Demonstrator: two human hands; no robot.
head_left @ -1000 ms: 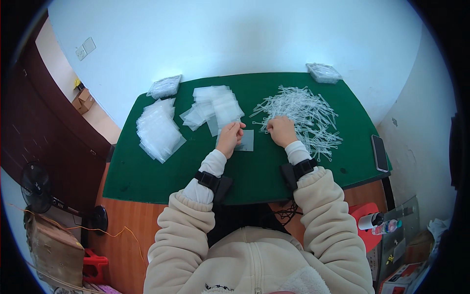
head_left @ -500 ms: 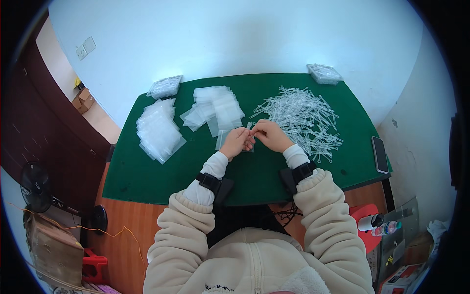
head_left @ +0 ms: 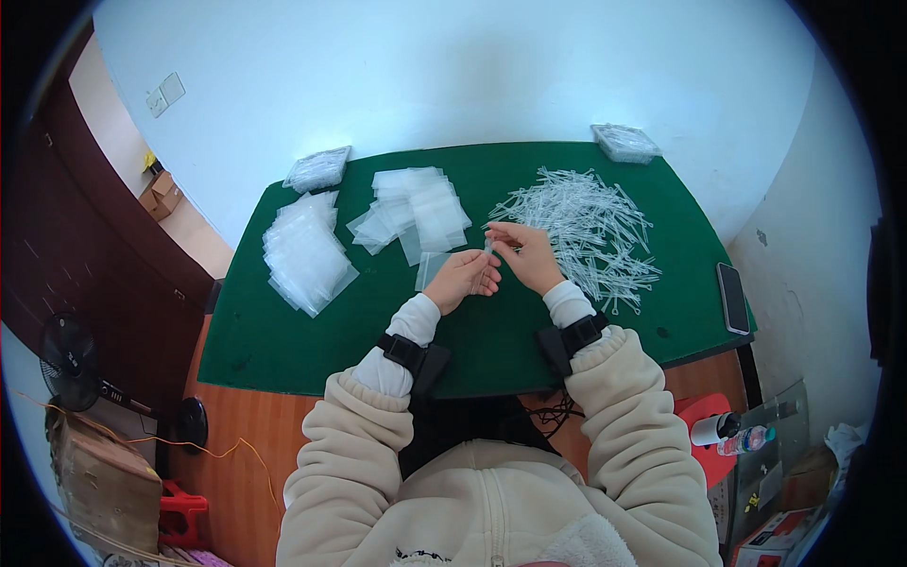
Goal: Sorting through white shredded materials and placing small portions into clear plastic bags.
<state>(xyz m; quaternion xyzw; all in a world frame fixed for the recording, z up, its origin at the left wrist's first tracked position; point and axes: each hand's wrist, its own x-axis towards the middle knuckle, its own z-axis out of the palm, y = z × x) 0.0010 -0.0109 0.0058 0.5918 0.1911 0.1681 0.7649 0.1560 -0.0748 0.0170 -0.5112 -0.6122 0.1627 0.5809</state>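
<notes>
My left hand (head_left: pixel 464 280) is closed, its fingers curled round a few thin clear plastic sticks (head_left: pixel 487 248) whose ends stand up between my two hands. Beside them my right hand (head_left: pixel 530 259) has thumb and fingertips drawn together at the tops of these sticks. How many sticks there are is too small to make out. Partly under the left hand lies a clear zip bag (head_left: pixel 431 268) on the green table. Just beyond the right hand spreads a large heap of clear plastic sticks with looped ends (head_left: pixel 586 227).
Two batches of clear bags lie at the left, one fanned stack (head_left: pixel 307 253) and one looser pile (head_left: pixel 416 210). Filled clear packs (head_left: pixel 318 168) stand at the far left corner, another pack (head_left: pixel 627 143) at the far right. A phone (head_left: pixel 732 299) lies by the right edge of the table (head_left: pixel 283 354).
My right hand's fingertips have risen a little away from me, along the sticks' tops. My left hand has turned slightly, its fingers now showing more. The piles stay put.
</notes>
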